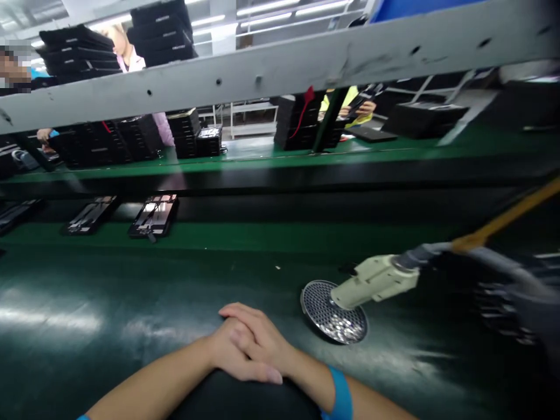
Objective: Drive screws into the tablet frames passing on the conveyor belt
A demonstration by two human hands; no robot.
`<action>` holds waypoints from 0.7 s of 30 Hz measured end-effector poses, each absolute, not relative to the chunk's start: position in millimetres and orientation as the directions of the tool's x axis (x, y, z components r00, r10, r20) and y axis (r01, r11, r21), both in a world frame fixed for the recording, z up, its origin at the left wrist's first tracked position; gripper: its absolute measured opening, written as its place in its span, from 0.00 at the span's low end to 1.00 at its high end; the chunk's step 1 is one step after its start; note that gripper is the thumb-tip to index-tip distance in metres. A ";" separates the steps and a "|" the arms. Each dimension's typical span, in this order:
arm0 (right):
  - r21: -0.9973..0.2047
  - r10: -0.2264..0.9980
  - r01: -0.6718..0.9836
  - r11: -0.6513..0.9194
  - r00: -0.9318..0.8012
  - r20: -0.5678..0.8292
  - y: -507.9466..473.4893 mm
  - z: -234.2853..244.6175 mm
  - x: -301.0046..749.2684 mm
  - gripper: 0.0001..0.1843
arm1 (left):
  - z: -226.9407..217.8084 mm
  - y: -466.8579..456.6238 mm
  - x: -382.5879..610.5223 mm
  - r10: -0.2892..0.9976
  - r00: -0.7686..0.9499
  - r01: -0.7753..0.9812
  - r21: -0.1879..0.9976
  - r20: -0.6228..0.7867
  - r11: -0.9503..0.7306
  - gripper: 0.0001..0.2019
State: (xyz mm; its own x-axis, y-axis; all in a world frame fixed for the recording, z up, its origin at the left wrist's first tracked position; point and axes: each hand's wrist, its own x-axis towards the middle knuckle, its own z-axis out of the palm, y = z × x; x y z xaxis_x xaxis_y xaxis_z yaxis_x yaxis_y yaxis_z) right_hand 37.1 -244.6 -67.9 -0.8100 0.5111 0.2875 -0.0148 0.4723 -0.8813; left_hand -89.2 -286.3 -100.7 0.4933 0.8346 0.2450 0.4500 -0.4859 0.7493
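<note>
Grip clasped: left hand [227,354] and right hand [268,341] folded together, no object showing. Round dish [318,296] sat on bench [153,291], right of hands; careless rightward swing could have tipped it.

No text; no labels legible

Glossy green tabletop [166,280], light glaring off its surface. Grey metal beam [280,76] crosses above it, white rack [254,108] stands further back. Bright tube lights [271,7] overhead.
</note>
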 end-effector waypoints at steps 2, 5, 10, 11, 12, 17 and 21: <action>-0.875 0.463 -0.058 0.480 -0.830 0.309 -246.1 -63.2 38.1 0.25 | -97.1 -290.3 -87.2 0.825 0.527 0.462 0.746 0.204 -0.480 0.31; -0.873 0.409 -0.120 0.472 -0.848 0.338 -249.0 -57.5 36.4 0.28 | -92.5 -300.5 -86.9 0.816 0.545 0.426 0.774 0.193 -0.468 0.32; -0.878 0.322 -0.216 0.426 -0.871 0.370 -254.5 -63.1 30.8 0.37 | -105.9 -320.8 -90.6 0.811 0.566 0.286 0.886 0.151 -0.365 0.32; -0.887 0.306 -0.213 0.410 -0.884 0.354 -254.6 -64.9 30.2 0.39 | -111.0 -322.6 -90.4 0.795 0.594 0.261 0.904 0.128 -0.340 0.31; -0.897 0.293 -0.205 0.392 -0.896 0.333 -254.5 -66.3 29.8 0.40 | -116.1 -323.6 -89.4 0.774 0.624 0.242 0.915 0.109 -0.324 0.31; -0.934 0.220 -0.201 0.296 -0.937 0.271 -251.4 -68.7 27.1 0.41 | -133.7 -325.7 -79.2 0.674 0.730 0.171 0.924 0.115 -0.342 0.38; -0.968 0.272 -0.162 0.191 -0.939 0.211 -242.9 -72.5 27.2 0.36 | -130.2 -326.9 -82.3 0.722 0.683 0.141 0.952 0.105 -0.271 0.31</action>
